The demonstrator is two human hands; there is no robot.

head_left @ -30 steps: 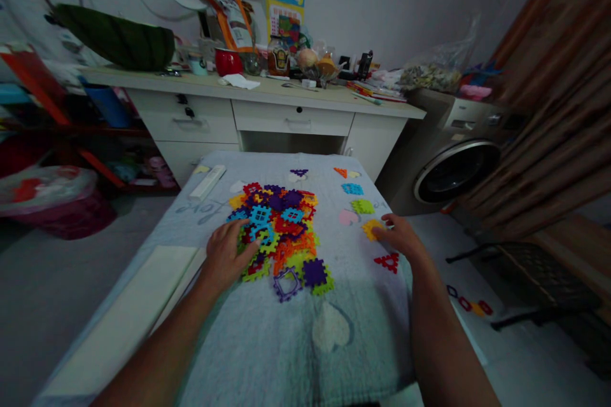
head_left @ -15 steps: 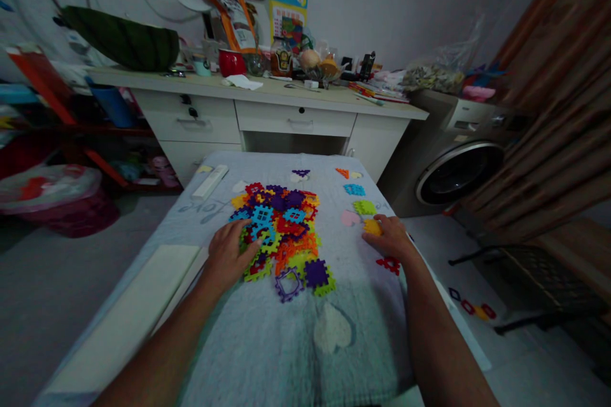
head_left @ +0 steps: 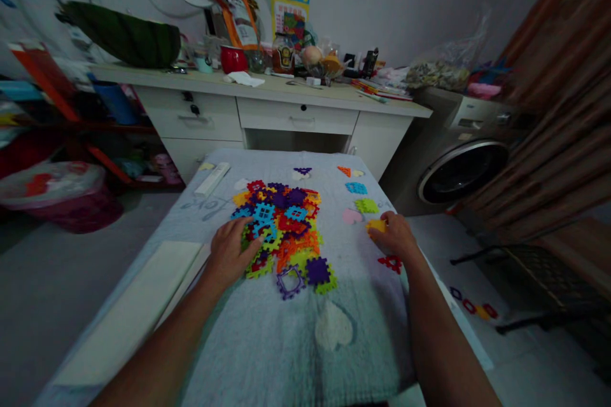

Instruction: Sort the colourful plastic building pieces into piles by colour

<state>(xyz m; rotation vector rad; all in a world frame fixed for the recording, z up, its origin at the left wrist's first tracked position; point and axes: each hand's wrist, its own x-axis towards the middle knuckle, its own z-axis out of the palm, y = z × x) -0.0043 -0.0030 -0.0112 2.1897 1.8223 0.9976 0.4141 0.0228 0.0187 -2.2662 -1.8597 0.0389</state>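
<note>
A heap of colourful interlocking plastic tiles (head_left: 281,229) lies in the middle of a grey cloth-covered table (head_left: 286,343). My left hand (head_left: 231,254) rests palm down on the heap's left edge, fingers spread over the tiles. My right hand (head_left: 398,236) is at the table's right side, its fingers closed on a yellow tile (head_left: 375,225). A red triangular tile (head_left: 390,262) lies just below that hand. Single tiles sit in a column beyond it: green (head_left: 366,205), blue (head_left: 356,187), orange (head_left: 343,171). A purple frame tile (head_left: 289,281) lies at the heap's near edge.
A white desk (head_left: 296,111) crowded with jars, a red mug and bags stands behind the table. A washing machine (head_left: 461,152) is at the right, with a dark chair (head_left: 539,280) nearer. A white remote-like bar (head_left: 212,179) lies on the table's far left. Loose tiles (head_left: 470,305) lie on the floor.
My right hand has closed over the yellow tile and drawn slightly in. My left hand has stayed on the heap. The view has shifted a little.
</note>
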